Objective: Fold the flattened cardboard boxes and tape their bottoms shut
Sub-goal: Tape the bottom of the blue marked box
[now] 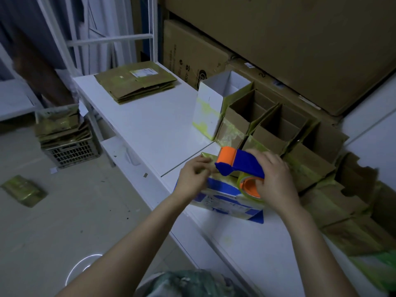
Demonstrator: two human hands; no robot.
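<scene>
A blue-and-white printed box (225,200) lies on the white table (150,125), bottom flaps up. My right hand (273,179) grips a blue and orange tape dispenser (242,166) over the box's top face. My left hand (194,176) pinches the box's near-left edge, where the tape end is. A stack of flattened cardboard boxes (137,82) lies at the far end of the table. Several folded boxes (267,123) stand open side by side along the right, beside an upright white box (214,103).
Large cartons (278,39) are stacked behind the table. A plastic crate (70,151) piled with flattened boxes stands on the floor at left, and a flat taped box (24,190) lies on the floor. White shelf frames (107,39) stand at the back left.
</scene>
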